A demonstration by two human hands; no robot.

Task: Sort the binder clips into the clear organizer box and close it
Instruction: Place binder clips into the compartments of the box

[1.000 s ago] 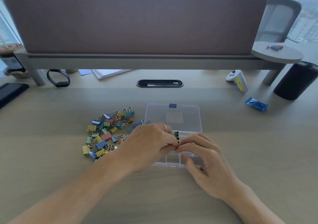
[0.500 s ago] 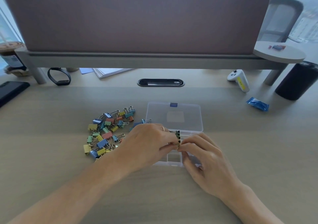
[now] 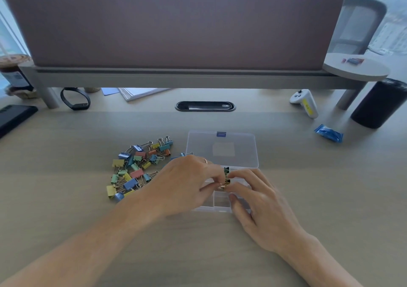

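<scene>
A clear organizer box lies open on the desk, its lid flat behind it. A pile of coloured binder clips lies to its left. Over the box's middle compartments my left hand and my right hand meet. Both pinch a green binder clip with gold wire handles between their fingertips. Another green clip sits in the compartment just behind it. My hands hide most of the box's compartments.
A black wristband, papers and a phone lie at the back left. A white controller, a blue packet and a black cylinder stand at the right. A desk divider rises behind.
Both hands stay together over the box; the fingertips have shifted slightly on the green clip. The pile and the box have not moved.
</scene>
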